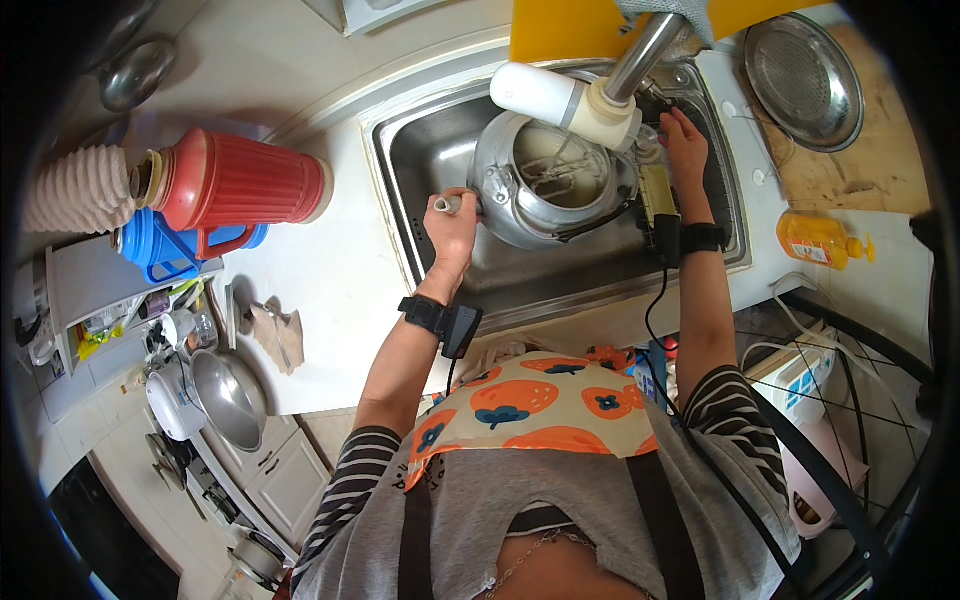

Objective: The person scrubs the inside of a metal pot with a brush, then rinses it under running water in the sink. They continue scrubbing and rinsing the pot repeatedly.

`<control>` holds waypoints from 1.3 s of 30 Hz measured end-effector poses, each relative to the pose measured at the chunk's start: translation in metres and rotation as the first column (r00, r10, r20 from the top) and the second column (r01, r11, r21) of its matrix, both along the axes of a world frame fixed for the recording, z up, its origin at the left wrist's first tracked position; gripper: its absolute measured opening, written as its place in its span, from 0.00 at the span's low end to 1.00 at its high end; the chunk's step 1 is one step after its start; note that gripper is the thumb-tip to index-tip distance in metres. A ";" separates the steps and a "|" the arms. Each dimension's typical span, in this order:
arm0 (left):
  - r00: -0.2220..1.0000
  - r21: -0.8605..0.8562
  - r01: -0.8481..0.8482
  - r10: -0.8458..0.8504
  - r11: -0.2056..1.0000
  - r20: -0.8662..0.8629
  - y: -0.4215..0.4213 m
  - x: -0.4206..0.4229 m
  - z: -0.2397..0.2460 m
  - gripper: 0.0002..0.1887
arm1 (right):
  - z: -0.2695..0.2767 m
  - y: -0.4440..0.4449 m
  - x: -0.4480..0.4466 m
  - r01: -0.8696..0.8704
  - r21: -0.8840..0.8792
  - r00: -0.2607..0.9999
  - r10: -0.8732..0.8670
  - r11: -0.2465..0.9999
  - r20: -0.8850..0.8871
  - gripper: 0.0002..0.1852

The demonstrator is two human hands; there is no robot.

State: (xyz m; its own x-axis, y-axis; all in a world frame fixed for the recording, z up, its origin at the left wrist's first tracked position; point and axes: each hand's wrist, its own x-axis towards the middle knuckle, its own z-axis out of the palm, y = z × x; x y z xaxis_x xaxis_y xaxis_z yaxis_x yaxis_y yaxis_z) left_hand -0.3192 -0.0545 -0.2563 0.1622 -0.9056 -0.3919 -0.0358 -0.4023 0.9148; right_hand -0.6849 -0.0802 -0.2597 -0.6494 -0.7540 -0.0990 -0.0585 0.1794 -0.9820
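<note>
An aluminium kettle (510, 225) without its lid sits in the stainless steel sink (420, 150), with cloudy liquid visible through its round mouth. My left hand (452, 232) is wrapped around the kettle's spout (448, 204), whose tip pokes out above my fist. Over the kettle juts a faucet (646, 56) fitted with a white faucet filter (532, 94). My right hand (684, 142) is raised at the right side of that filter, fingertips near its clear end piece (646, 141); whether they touch it is unclear. The kettle's dark handle (600, 223) hangs down along the near side.
A red thermos jug (240, 180) and a blue one (142, 244) stand left of the sink. Right of it are a steel strainer plate (804, 82), a wooden board (885, 165) and a yellow soap bottle (814, 240). A wire rack (716, 180) occupies the sink's right side.
</note>
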 end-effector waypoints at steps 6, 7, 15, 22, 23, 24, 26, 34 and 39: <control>0.959 -0.271 0.015 0.063 0.963 0.277 -0.007 0.000 0.001 0.04 | 0.007 -0.007 0.003 0.000 0.038 1.000 0.001 0.999 -0.031 0.25; 0.932 -0.297 0.054 0.058 0.953 0.357 -0.008 0.001 0.003 0.04 | 0.006 -0.009 0.005 0.014 0.038 0.999 -0.013 0.999 -0.031 0.25; 0.849 -0.303 0.086 0.089 0.949 0.521 -0.010 0.001 0.012 0.05 | 0.004 -0.022 0.014 0.070 -0.004 0.997 -0.070 0.998 0.027 0.19; 0.897 -0.226 0.072 0.036 0.971 0.440 -0.007 0.008 -0.019 0.06 | 0.011 -0.053 0.019 -0.009 0.320 0.772 0.210 0.947 -0.600 0.16; 0.915 -0.186 0.053 0.027 0.981 0.403 -0.005 0.011 -0.021 0.06 | 0.012 -0.055 0.017 -0.035 0.304 0.814 0.204 0.952 -0.544 0.17; 0.931 -0.145 0.036 0.020 0.989 0.365 -0.003 0.013 -0.022 0.06 | 0.011 -0.056 0.015 -0.046 0.283 0.839 0.191 0.958 -0.509 0.17; 0.956 -0.066 0.002 0.018 0.998 0.292 0.002 0.019 -0.016 0.06 | 0.007 -0.045 0.015 -0.092 0.217 0.909 0.171 0.972 -0.380 0.19; 0.991 0.138 -0.116 0.125 0.984 -0.056 0.043 0.059 0.056 0.07 | -0.021 0.076 0.118 -0.388 0.172 0.709 0.174 0.905 0.683 0.26; 0.984 0.097 -0.151 0.159 0.984 -0.078 0.049 0.091 0.086 0.08 | 0.008 0.065 0.191 -0.285 0.054 0.663 0.156 0.957 0.732 0.28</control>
State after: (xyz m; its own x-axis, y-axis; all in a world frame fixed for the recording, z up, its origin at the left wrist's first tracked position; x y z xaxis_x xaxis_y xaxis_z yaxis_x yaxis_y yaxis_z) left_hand -0.2278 -0.0060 -0.1705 0.2605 -0.8324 -0.4891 0.1097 -0.4778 0.8716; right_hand -0.4936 -0.0150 -0.2513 -0.1467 -0.7988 -0.5834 0.5900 0.4027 -0.6998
